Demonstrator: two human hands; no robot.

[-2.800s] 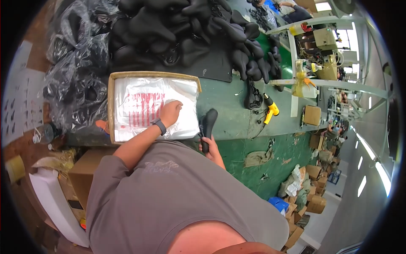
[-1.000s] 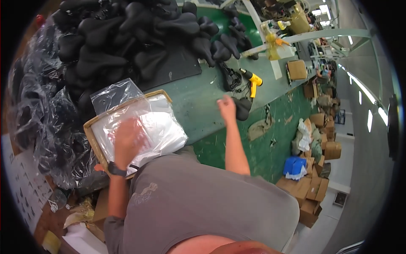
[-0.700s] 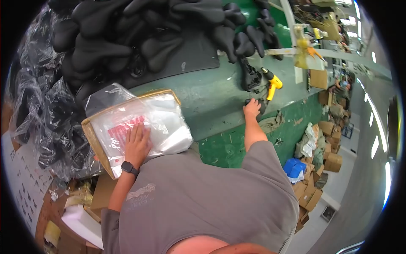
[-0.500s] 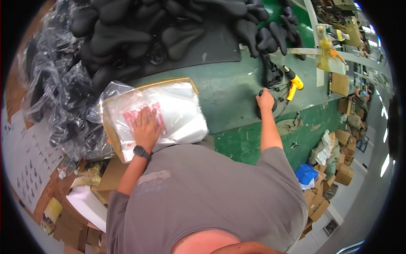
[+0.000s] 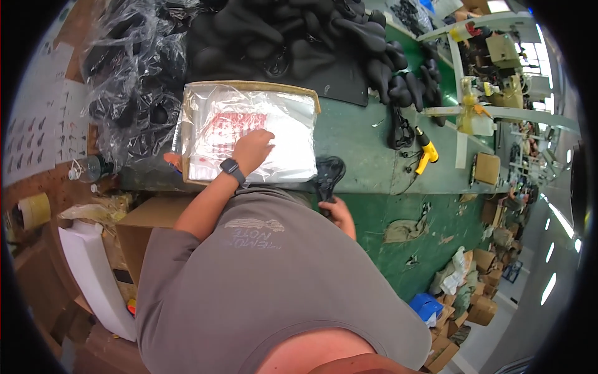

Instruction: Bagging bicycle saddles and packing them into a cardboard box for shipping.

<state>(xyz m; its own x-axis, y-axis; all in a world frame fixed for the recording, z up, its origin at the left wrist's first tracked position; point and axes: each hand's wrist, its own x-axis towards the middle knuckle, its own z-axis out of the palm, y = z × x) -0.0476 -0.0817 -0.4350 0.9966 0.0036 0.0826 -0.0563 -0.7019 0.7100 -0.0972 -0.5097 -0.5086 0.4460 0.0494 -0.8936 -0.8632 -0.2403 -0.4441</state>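
Note:
My right hand [image 5: 339, 213] grips the narrow nose of a black bicycle saddle [image 5: 330, 177], held at the table's front edge with its underside showing. My left hand [image 5: 254, 151], with a watch on the wrist, rests over a stack of clear plastic bags [image 5: 289, 134] with red print. Its fingers are drawn together, apparently pinching the top bag. The bags lie in an open shallow cardboard box [image 5: 316, 100] on the green table in front of me.
More black saddles [image 5: 243, 28] are heaped at the back, and plastic-wrapped ones [image 5: 134, 87] sit at the left. A yellow heat gun [image 5: 427, 154] with a cord lies to the right, near another saddle [image 5: 398, 128]. Cardboard boxes [image 5: 483, 311] crowd the floor at the right.
My right hand has brought the saddle from the right side of the table in towards my body. My left hand's fingers, spread flat before, have drawn together over the bags.

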